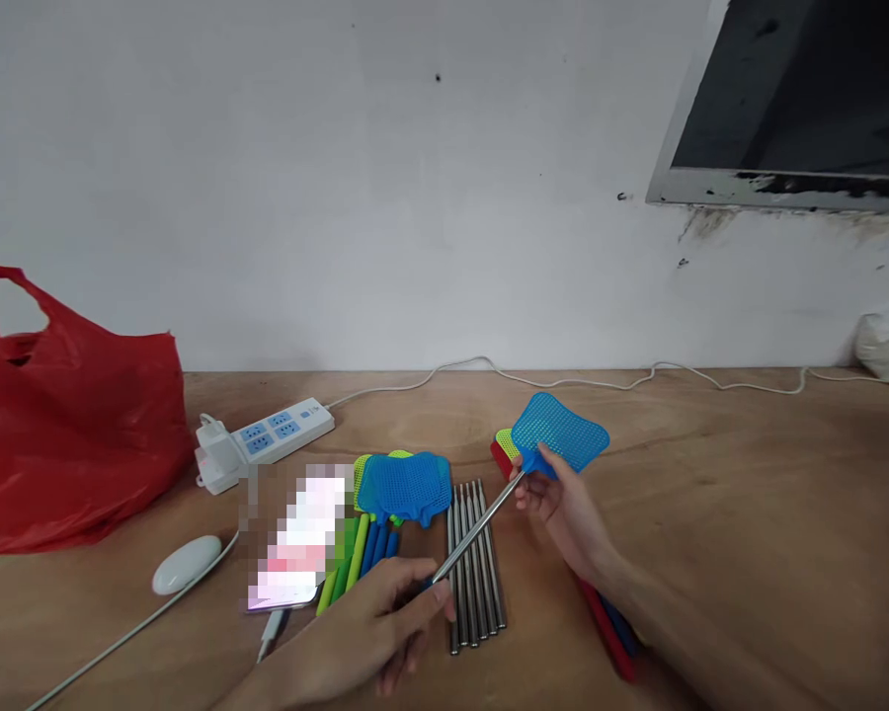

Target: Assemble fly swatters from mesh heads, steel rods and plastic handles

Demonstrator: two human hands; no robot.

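A fly swatter with a blue mesh head [563,427] and a silver metal rod slants above the table between both hands. My right hand [569,513] is closed around its neck, where head meets rod. At the lower end of the rod, my left hand [385,622] grips it; a bit of blue shows there, mostly hidden by fingers. Below the held rod lie several loose metal rods [481,583] side by side. Left of them are stacked blue and yellow-green swatter heads [407,484] and several green, yellow-green and blue handle tubes [362,548].
Partly behind my right hand lie yellow and red swatter heads [502,456], with red and blue handles [606,632] beneath that forearm. A lit phone [300,543], white mouse [187,565], power strip [282,434] and red plastic bag [81,425] stand left. A white cable [481,358] runs along the wall.
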